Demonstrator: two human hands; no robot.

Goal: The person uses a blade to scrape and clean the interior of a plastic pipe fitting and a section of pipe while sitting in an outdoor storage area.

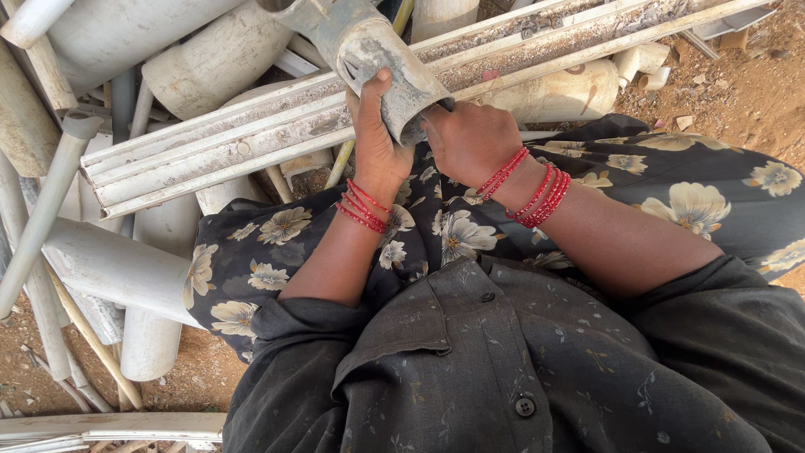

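Starting at 9 o'clock, a heap of white plastic pipes (109, 260) lies on the dirt. A long ribbed channel strip (251, 138) slants from 9 up toward 1. At 12, the left hand (375, 143) is wrapped tight round a dirty grey pipe piece (381, 59), thumb pressed on top. The right hand (470, 138), just beside it, curls closed at the pipe's lower rim, fingertips hidden. Both wrists wear red bangles (537, 195), with a floral cloth (671, 193) below.

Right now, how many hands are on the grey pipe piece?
2. The left hand wraps the grey pipe piece from its left side; the right hand grips its lower open end. No other hands show.
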